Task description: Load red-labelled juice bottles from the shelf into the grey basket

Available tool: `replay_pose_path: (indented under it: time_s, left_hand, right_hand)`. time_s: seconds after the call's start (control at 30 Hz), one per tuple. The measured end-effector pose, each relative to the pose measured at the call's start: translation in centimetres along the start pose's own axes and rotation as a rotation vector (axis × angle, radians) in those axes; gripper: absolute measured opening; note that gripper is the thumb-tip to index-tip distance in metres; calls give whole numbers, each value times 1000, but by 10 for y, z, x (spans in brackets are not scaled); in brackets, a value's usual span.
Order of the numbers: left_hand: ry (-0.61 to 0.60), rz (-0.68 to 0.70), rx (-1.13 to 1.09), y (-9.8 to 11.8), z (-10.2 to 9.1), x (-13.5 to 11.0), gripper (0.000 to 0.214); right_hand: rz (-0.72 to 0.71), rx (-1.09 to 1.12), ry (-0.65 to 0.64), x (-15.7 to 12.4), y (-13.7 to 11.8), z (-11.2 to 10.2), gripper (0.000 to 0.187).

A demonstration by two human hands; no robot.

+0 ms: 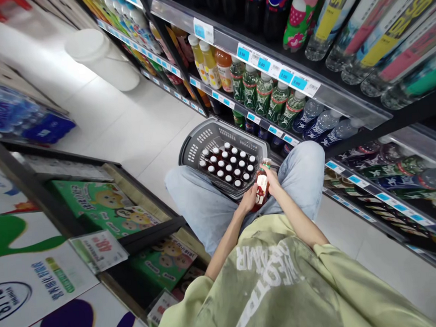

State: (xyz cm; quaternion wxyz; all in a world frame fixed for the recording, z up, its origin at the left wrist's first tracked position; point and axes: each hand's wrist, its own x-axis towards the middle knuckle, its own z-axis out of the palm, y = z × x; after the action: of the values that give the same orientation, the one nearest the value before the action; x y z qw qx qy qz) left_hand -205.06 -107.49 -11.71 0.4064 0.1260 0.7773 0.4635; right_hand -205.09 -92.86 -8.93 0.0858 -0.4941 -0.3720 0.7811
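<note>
Between my knees, both of my hands are closed around a bottle with a dark red body and a cream label (262, 185). My left hand (249, 199) wraps the lower part of it from the left. Higher up, near its neck, my right hand (272, 177) grips from the right. The bottle is tilted, its capped end pointing away from me. Just beyond it, a grey plastic shopping basket (189, 146) rests on the floor. Inside are several dark bottles with white caps (228, 163), standing upright in rows. My left leg and the held bottle hide part of the basket's near side.
Drink shelves (232, 100) with green-labelled bottles (263, 93) and soda bottles (366, 38) run along the right. To the left stands a rack with green cartons (101, 204). A white bucket (102, 59) and blue shrink-wrapped bottles (24, 112) are farther back by the tiled aisle.
</note>
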Motion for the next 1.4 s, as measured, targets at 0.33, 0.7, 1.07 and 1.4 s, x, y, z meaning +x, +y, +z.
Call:
replay_pose_path:
  time_s: [0.33,0.7,1.07,1.4]
  left_hand:
    - [61,186,60,-7,2,4,61]
    - [134,284,28,-7,1,3,91]
    - [-297,-49,-826,13,-8,-16,103]
    - [-308,-86,-880,20,-7,-16,99]
  right_hand:
    - [-68,6,48,3,5,-1,39]
    - [-109,-23,-5,-5,-5,2,34]
    - [21,-31,-465,-31,-16,5,48]
    - [43,-28,-415,-31,-17,6,42]
